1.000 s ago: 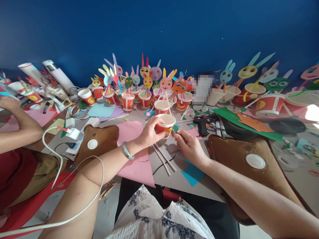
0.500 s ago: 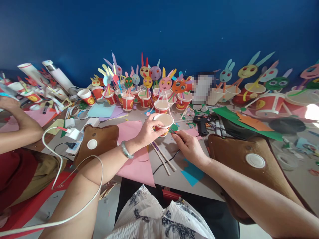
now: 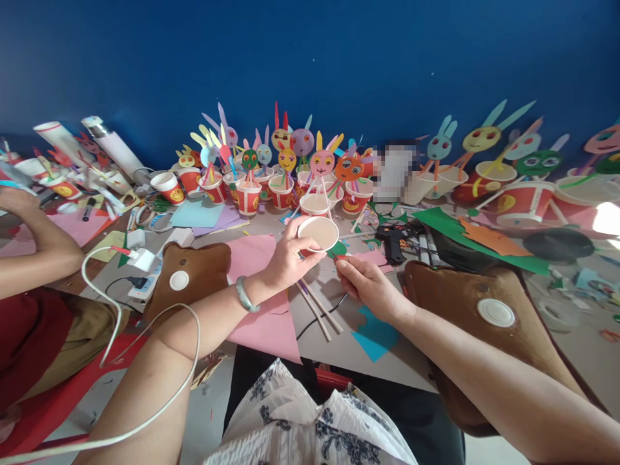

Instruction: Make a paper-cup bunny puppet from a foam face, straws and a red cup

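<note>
In my left hand (image 3: 290,255) is a paper cup (image 3: 318,234), its rim tipped toward me, the thumb at the rim and the fingers around the side. My right hand (image 3: 363,281), just right of the cup, is closed in a pinch on a small thin tool (image 3: 340,257) with a red part; most of it is hidden by the fingers. A green paper piece (image 3: 336,249) shows between cup and right hand. Behind my left hand another paper cup (image 3: 314,205) stands upright. Wooden sticks (image 3: 317,310) lie on the table below the hands.
Red paper cups with rabbit-faced puppets (image 3: 323,163) line the blue wall. A black glue gun (image 3: 393,242) lies to the right. Brown hand warmers (image 3: 484,342) flank my arms, and a white cable (image 3: 194,349) crosses my left arm. At far left is another person's arm (image 3: 39,248).
The held cup has tilted further, so its mouth faces me more. My right hand has shifted slightly right and down, and the tool's dark tip no longer shows clearly.
</note>
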The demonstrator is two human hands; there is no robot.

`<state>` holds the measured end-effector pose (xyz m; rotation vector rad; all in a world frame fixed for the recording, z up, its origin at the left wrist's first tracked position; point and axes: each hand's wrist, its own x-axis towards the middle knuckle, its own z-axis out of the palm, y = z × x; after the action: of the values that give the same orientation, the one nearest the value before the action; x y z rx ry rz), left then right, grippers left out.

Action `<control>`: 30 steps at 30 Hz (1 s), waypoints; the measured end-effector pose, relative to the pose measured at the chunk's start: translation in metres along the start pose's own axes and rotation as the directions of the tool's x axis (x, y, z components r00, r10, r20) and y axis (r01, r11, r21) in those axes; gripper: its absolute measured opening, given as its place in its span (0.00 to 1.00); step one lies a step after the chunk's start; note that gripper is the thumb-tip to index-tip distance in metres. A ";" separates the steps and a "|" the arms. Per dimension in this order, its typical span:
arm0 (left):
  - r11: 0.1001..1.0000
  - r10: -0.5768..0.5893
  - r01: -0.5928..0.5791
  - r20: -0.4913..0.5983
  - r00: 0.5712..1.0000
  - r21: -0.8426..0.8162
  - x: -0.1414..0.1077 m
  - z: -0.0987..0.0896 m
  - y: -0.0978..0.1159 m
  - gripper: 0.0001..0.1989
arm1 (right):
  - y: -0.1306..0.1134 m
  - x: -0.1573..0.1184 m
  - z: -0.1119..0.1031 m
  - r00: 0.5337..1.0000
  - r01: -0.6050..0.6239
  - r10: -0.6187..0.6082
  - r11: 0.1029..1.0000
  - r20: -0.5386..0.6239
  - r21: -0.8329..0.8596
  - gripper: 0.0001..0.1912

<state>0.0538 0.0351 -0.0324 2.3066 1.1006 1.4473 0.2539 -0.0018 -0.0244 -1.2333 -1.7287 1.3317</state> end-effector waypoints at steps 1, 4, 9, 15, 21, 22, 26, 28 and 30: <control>1.000 0.003 -0.003 0.001 1.000 0.002 0.000 0.000 0.000 0.04 | -0.001 0.000 0.000 1.000 0.004 -0.004 1.000 -0.012 -0.014 0.25; 1.000 0.017 -0.017 0.007 1.000 -0.007 -0.001 0.000 0.001 0.04 | -0.002 -0.003 -0.002 0.979 0.085 -0.122 0.972 -0.162 -0.221 0.23; 0.998 0.054 -0.054 -0.001 0.999 -0.032 0.001 -0.002 0.003 0.04 | -0.002 -0.002 -0.002 0.977 0.090 -0.129 0.971 -0.169 -0.224 0.22; 1.000 0.024 -0.024 0.009 1.000 0.004 0.001 -0.003 0.006 0.05 | -0.004 -0.002 -0.002 1.000 0.003 -0.003 1.000 -0.030 -0.007 0.24; 1.000 0.009 -0.009 0.023 1.000 0.015 0.001 -0.006 0.012 0.06 | -0.004 -0.004 -0.003 0.969 0.111 -0.160 0.963 -0.188 -0.247 0.23; 1.000 0.011 -0.011 0.020 1.000 0.018 0.002 -0.007 0.013 0.06 | -0.004 -0.004 -0.003 0.989 0.077 -0.094 0.987 -0.115 -0.140 0.24; 0.999 0.036 -0.036 0.014 0.999 0.015 0.002 -0.007 0.013 0.05 | -0.001 -0.001 -0.003 0.999 -0.009 0.008 0.999 0.039 0.039 0.25; 0.999 0.052 -0.052 0.014 0.999 0.005 0.002 -0.007 0.013 0.05 | -0.001 -0.002 -0.004 0.989 0.087 -0.104 0.983 -0.101 -0.162 0.24; 0.999 0.053 -0.053 0.019 0.998 0.001 0.001 -0.007 0.014 0.05 | -0.001 -0.003 -0.006 0.941 0.135 -0.240 0.913 -0.238 -0.386 0.22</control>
<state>0.0543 0.0247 -0.0208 2.3621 1.0437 1.4406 0.2597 -0.0028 -0.0215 -1.3374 -1.8804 0.6981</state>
